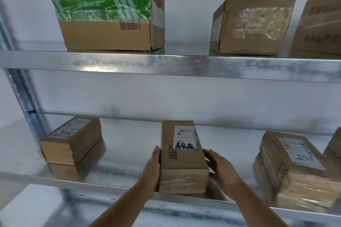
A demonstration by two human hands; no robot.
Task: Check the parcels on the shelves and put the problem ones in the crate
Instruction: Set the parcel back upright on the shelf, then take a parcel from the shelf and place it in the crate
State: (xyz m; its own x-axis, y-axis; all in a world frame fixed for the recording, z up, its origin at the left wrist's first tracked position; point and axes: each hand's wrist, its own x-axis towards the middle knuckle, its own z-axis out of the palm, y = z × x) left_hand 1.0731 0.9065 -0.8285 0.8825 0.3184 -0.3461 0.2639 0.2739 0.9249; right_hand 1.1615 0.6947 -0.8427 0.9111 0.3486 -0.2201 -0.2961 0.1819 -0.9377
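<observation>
Sitting between both hands' grip: parcel (181, 160)

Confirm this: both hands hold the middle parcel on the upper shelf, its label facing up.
Wrong shelf. The head view shows the left hand and right hand holding the middle parcel on the lower shelf, label facing up.
</observation>
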